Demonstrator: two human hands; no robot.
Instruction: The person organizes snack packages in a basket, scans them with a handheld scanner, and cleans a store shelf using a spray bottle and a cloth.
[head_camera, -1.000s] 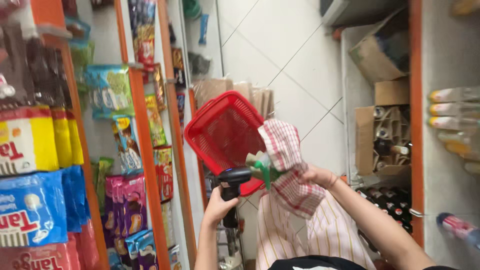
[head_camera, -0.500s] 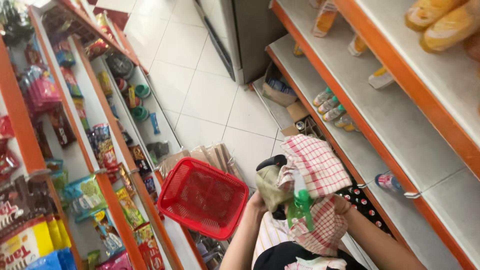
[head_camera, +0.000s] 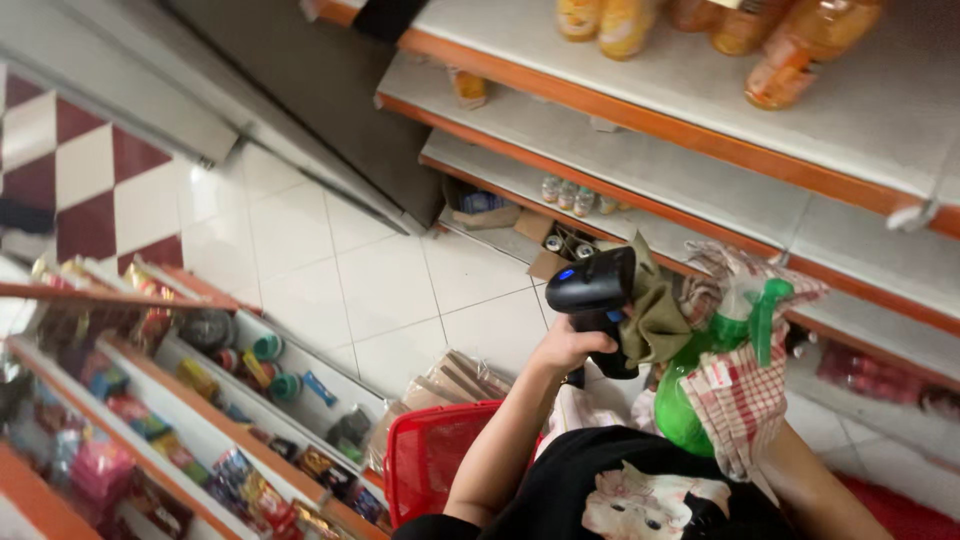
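The white tiled floor (head_camera: 330, 270) of a shop aisle fills the middle of the view, tilted. Grey shelves with orange edges (head_camera: 640, 150) run along the upper right, bearing orange drink bottles (head_camera: 790, 40) on top and small cans (head_camera: 573, 195) lower down. A second rack of shelves (head_camera: 170, 400) at the lower left is packed with bright snack packets. A red plastic basket (head_camera: 430, 455) hangs at the person's left forearm, low in the frame, above flattened brown cardboard (head_camera: 450, 380) on the floor.

The left hand (head_camera: 570, 345) has its grip closed around the handle of a black barcode scanner (head_camera: 595, 290), held up in front of the chest with its head pointing left; an olive cloth (head_camera: 655, 315) is bunched against the scanner's right side. The right hand is hidden under a red-and-white checked cloth (head_camera: 740, 390), so its grip cannot be told; a green spray bottle (head_camera: 700, 385) sits there, wrapped in that cloth, just beside the scanner.
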